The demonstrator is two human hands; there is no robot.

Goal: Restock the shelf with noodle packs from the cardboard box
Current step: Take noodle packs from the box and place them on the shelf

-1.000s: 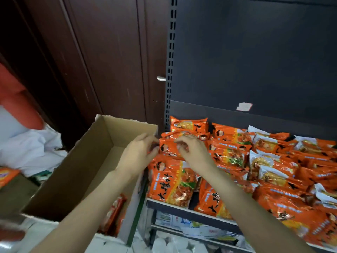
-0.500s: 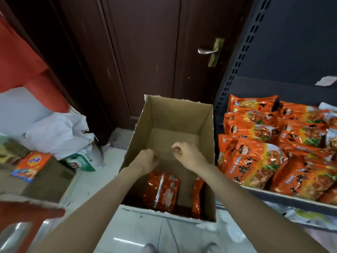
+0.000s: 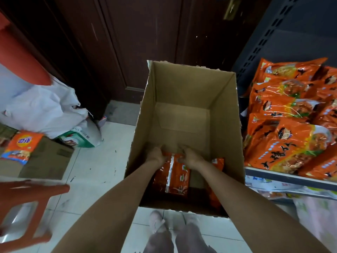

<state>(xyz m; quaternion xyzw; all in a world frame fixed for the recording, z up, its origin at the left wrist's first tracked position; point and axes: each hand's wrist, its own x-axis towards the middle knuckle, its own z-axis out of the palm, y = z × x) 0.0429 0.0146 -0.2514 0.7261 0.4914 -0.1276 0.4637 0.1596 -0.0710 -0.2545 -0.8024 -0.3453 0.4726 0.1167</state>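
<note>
- We look down into an open brown cardboard box point(image 3: 184, 110) standing on the pale tiled floor point(image 3: 94, 172), just left of the dark metal shelf point(image 3: 284, 177).
- Our left hand point(image 3: 157, 154) is inside the box, fingers curled over the far left corner of an orange-red foil noodle pack point(image 3: 172, 177) with a silver seam down its back; it grips the pack.
- Our right hand point(image 3: 190, 156) is at the pack's far right corner, fingers curled onto the foil; it also holds the pack.
- The pack lies at the near end of the box floor, seam side up. We cannot tell whether it is lifted off the bottom.
- A second orange pack point(image 3: 218, 162) stands on edge against the right wall of the box, partly hidden by our right forearm.
- The far half of the box floor is bare cardboard.
- On the shelf at right, orange noodle packs point(image 3: 291, 143) are piled in overlapping rows, reaching the front lip.
- Left side of scene: a white plastic sack point(image 3: 45, 110), a green-and-white bag point(image 3: 80, 138), an orange packet point(image 3: 22, 146) on a flattened carton, and a red plastic stool point(image 3: 27, 212) near us.
- Dark brown wooden door point(image 3: 138, 42) beyond the box.
</note>
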